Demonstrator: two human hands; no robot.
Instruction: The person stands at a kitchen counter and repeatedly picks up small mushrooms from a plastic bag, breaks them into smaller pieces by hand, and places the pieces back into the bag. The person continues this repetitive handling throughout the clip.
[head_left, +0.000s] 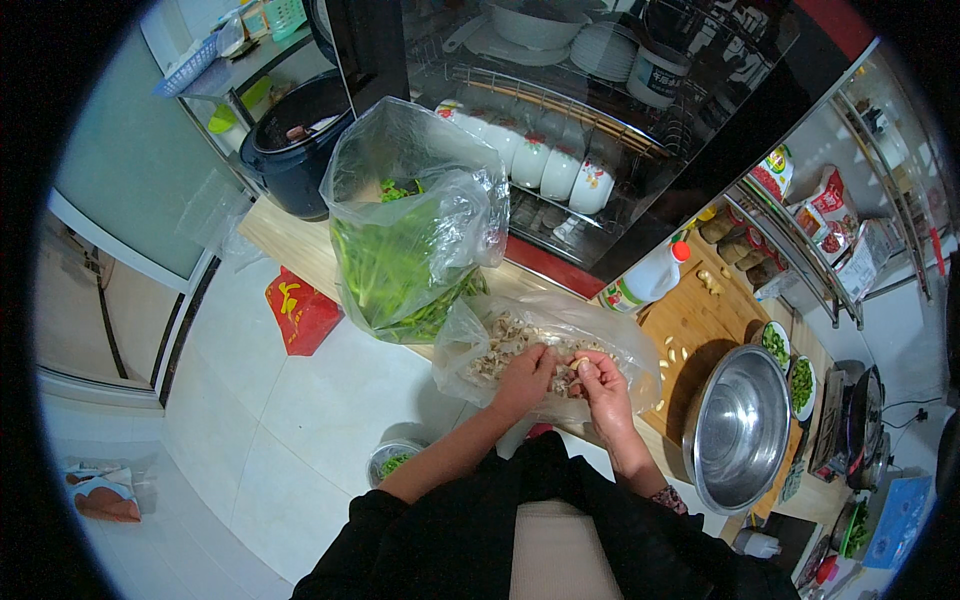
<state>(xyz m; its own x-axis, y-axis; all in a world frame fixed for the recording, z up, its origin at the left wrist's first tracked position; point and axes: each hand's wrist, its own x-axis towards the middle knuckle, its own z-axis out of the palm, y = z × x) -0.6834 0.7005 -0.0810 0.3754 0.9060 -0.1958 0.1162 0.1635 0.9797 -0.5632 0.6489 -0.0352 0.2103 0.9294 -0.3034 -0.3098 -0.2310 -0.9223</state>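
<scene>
Both hands are over an open clear plastic bag (630, 337) that holds garlic skins and pieces (510, 337). My right hand (606, 382) pinches a pale garlic clove (579, 363) between thumb and fingers. Close to its left, my left hand (525, 379) has its fingers bent down among the skins; whether it grips something there is hidden. Several peeled cloves (672, 352) lie on the wooden cutting board (694, 300), right of the bag. A larger plastic bag of leafy green stalks (397, 277) stands to the upper left of the hands.
A steel basin (739, 427) rests on the board's near part, beside two bowls of chopped greens (775, 341). Ginger (709, 282) and a white jug with a red cap (649, 277) are behind. A dish cabinet (540, 247) backs the counter; a dark pot (292, 172) stands left.
</scene>
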